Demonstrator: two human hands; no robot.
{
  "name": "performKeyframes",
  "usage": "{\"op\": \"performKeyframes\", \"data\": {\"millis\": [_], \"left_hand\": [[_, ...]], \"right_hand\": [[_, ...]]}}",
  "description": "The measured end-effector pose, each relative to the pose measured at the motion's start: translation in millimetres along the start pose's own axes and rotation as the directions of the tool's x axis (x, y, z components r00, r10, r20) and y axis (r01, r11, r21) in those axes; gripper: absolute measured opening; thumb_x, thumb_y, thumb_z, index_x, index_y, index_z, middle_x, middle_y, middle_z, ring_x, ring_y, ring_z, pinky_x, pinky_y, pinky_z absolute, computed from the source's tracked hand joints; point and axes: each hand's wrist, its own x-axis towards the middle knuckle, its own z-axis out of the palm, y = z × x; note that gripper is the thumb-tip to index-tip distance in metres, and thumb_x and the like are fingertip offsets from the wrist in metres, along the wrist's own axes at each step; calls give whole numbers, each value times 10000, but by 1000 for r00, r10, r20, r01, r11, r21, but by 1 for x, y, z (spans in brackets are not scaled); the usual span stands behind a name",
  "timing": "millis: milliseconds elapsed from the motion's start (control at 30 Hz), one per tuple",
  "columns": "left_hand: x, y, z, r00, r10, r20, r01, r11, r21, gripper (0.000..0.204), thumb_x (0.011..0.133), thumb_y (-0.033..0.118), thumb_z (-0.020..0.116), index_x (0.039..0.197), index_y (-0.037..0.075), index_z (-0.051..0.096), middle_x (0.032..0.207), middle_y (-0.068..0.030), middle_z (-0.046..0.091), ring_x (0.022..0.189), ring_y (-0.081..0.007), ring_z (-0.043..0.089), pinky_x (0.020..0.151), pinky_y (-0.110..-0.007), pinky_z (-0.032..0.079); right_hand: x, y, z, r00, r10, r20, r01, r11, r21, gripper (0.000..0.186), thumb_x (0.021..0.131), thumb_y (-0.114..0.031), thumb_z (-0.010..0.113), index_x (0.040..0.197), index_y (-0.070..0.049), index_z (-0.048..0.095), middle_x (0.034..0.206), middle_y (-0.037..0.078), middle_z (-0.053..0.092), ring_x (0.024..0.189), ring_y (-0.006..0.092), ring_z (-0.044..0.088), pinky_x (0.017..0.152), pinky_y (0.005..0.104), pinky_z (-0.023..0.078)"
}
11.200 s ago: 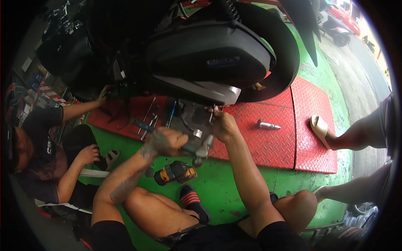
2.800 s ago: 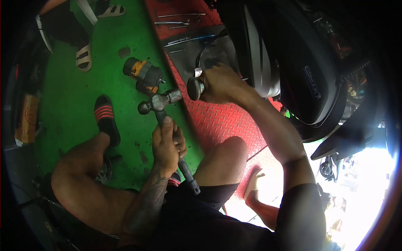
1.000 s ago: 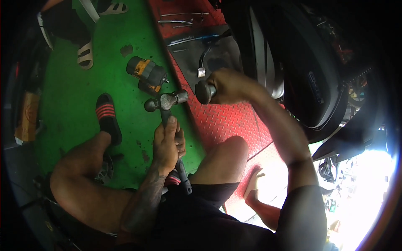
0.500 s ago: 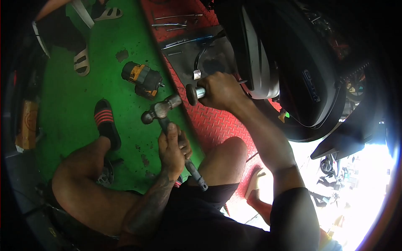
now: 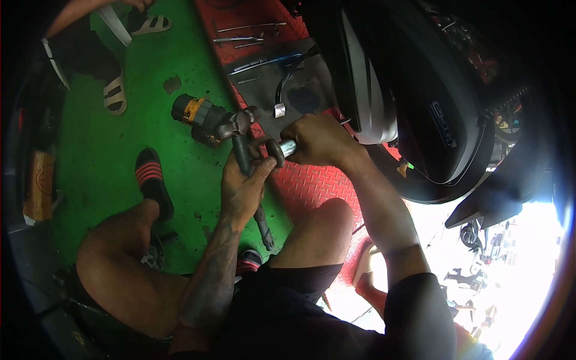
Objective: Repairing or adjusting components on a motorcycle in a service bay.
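My left hand is closed around the shaft of a ball-peen hammer, its head pointing away from me. The thumb and a finger of that hand reach to the wide round end of a metal punch-like tool. My right hand grips this tool; a thin tip shows past the far side of the fist, near the silver-grey motorcycle panel. Most of its shaft is hidden in my fingers. Beyond the hammer head lies a black and yellow cordless power tool, partly covered by it.
A motorcycle with a black side cover fills the right, over a red tread-plate platform. Long metal tools lie at its far end. Another person's sandalled foot is on the green floor at far left.
My left hand has moved forward with the hammer, and its thumb has come to the tool's round end. The hammer head now overlaps the power tool. My right hand has shifted slightly.
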Motion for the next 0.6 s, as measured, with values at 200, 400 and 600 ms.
{"op": "performKeyframes", "data": {"millis": [200,400,600], "left_hand": [[14,2,-6,999,-30,30,27,995,96,296,956,212,728,1077,77,494,955,-96,705,710,-89,662,422,-185,402],[12,8,-2,995,46,89,-57,991,118,329,902,165,787,1095,62,540,858,4,627,577,-31,521,457,-201,395],[11,14,9,990,59,125,-86,973,215,356,877,115,800,1129,74,550,878,36,572,664,-26,541,510,-186,427]], "right_hand": [[-8,-11,39,644,-161,-748,60,985,-160,272,649,-204,806,804,-117,599,725,43,604,741,280,628,735,420,490],[3,2,45,843,-15,-538,-5,999,-35,204,718,-253,760,849,-155,638,770,57,666,839,271,669,822,433,495],[-9,-15,53,725,11,-688,-30,999,-16,325,681,-172,770,984,-132,659,1006,111,657,1094,311,619,953,474,471]]}}
